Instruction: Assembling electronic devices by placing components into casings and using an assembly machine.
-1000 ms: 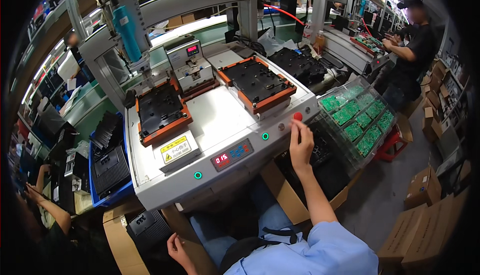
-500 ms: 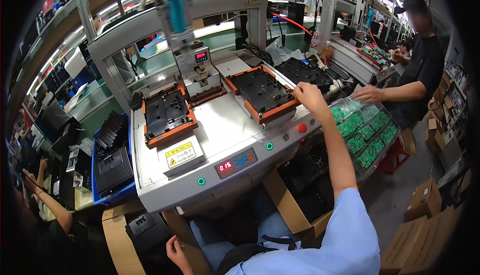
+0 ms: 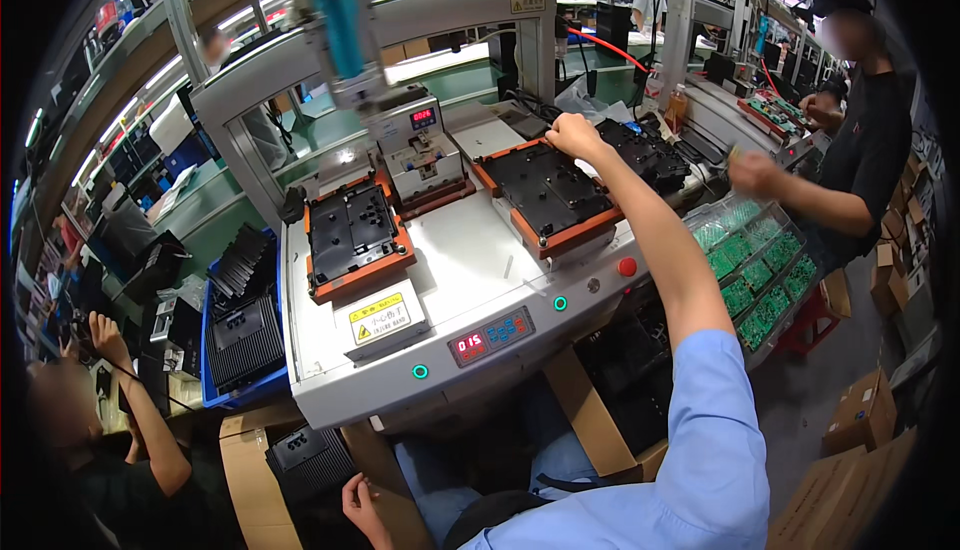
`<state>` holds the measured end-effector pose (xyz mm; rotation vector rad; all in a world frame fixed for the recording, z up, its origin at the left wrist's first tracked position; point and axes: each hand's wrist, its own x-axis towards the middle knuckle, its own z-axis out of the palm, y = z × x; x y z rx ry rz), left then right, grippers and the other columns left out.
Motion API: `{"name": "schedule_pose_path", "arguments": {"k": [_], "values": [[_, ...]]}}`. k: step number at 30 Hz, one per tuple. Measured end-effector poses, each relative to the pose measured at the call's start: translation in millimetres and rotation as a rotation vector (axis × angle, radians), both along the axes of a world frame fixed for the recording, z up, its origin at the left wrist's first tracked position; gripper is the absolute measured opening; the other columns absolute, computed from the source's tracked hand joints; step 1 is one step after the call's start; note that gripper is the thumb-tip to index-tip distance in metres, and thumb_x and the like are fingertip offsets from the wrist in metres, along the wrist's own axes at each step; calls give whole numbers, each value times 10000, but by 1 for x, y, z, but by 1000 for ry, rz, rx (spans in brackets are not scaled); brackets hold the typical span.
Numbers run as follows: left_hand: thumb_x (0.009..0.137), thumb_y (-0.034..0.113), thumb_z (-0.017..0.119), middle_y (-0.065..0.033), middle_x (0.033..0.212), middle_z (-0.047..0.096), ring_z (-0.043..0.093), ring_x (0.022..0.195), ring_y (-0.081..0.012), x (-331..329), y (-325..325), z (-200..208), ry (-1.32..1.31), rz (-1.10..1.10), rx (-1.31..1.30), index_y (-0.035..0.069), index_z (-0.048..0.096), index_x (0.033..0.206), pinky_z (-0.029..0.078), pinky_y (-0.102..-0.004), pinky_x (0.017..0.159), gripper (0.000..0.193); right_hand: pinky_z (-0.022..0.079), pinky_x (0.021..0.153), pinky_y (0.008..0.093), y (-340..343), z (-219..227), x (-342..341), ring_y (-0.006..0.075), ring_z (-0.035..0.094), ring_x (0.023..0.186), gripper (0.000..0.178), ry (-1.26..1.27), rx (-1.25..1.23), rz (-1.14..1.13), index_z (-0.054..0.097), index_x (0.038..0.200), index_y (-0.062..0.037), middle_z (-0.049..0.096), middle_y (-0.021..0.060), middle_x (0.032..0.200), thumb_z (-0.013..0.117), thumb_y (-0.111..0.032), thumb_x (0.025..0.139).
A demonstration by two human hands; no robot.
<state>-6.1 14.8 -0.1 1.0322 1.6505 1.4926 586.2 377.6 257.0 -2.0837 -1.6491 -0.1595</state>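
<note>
At the lower left of the frame, a black finned housing (image 3: 312, 460) sat in an open carton (image 3: 245, 480); just beside it, your left hand (image 3: 364, 507) hung with its fingers loosely curled, slightly apart, seemingly holding nothing. Right of the frame's centre, a black panel (image 3: 545, 193) lay in its orange fixture (image 3: 580, 233); it looked light, stiff and rather smooth, its small pegs probably fragile (the outer edges seemed the safer hold). At that fixture's far edge, your right hand (image 3: 577, 136) had its fingers bunched together; whether they pinched anything, I couldn't tell.
</note>
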Motion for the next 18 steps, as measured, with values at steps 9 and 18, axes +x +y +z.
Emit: {"name": "schedule_pose_path", "arguments": {"k": [9, 18], "values": [[904, 129, 591, -135, 1079, 611, 579, 971, -231, -36, -42, -28, -497, 191, -140, 8, 573, 1193, 484, -313, 835, 313, 499, 820, 469, -113, 34, -24, 386, 645, 968, 630, -27, -264, 39, 675, 963, 20, 674, 227, 986, 527, -585, 872], [951, 321, 548, -114, 1317, 459, 462, 1169, -266, 18, -111, 28, 51, -205, -69, 76, 432, 1344, 363, -365, 1006, 477, 487, 636, 331, -105, 39, -41, 175, 602, 635, 524, 762, -179, 394, 643, 825, 19, 622, 77, 730, 718, -495, 760]]}}
